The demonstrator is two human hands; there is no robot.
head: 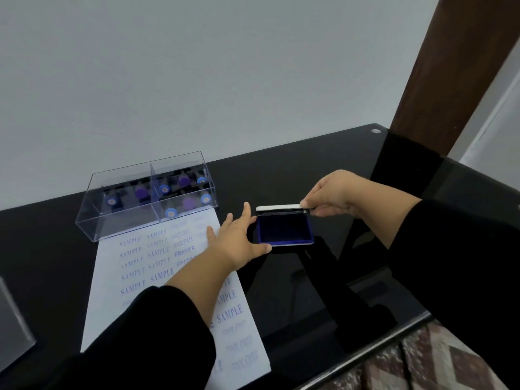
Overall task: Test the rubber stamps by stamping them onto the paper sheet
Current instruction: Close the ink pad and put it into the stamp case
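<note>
Two black sleeves come into view from below, mine, reaching over a glossy black glass desk [323,170] that mirrors my arms. Nearest me, at the lower right, a patterned woven fabric [416,364] shows past the desk's edge. Under my left forearm lies the paper sheet [135,277], flat and white, covered in rows of blue stamped words such as SAMPLE and FRAGILE.

Just right of the sheet sits the ink pad [285,230], a shallow rectangular case with a blue rim and a dark, matte inking surface. My left hand [239,240] steadies its left end, fingers straight and spread, thumb lying along the near edge; that grip is wide and flat, clasping nothing. My right hand [334,197] pinches the hinged lid [281,208], a thin pale slab standing up along the pad's far side, thumb and fingertips closed on its right corner.

Farther back, on the top edge of the sheet, stands a clear plastic box [92,215] with straight walls and a centre divider. Inside it are the rubber stamps [168,197], dark bodies with round blue and purple knobs. Behind everything rises a plain pale wall [197,66], with a brown wooden post [450,66] on the right.
</note>
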